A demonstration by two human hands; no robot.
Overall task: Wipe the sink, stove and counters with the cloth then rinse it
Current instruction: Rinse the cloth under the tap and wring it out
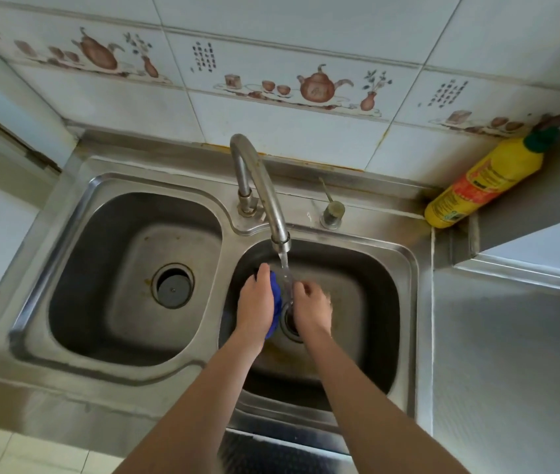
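Both arms outstretched, left hand (256, 302) gripping cloth (275, 295)

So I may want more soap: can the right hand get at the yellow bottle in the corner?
Probably yes: the right hand holds nothing clearly, and bare counter lies before the yellow bottle.

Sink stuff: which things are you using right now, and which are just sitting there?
Using: cloth, tap, water, right basin, left hand, right hand.
Just sitting: yellow bottle, left basin, small knob.
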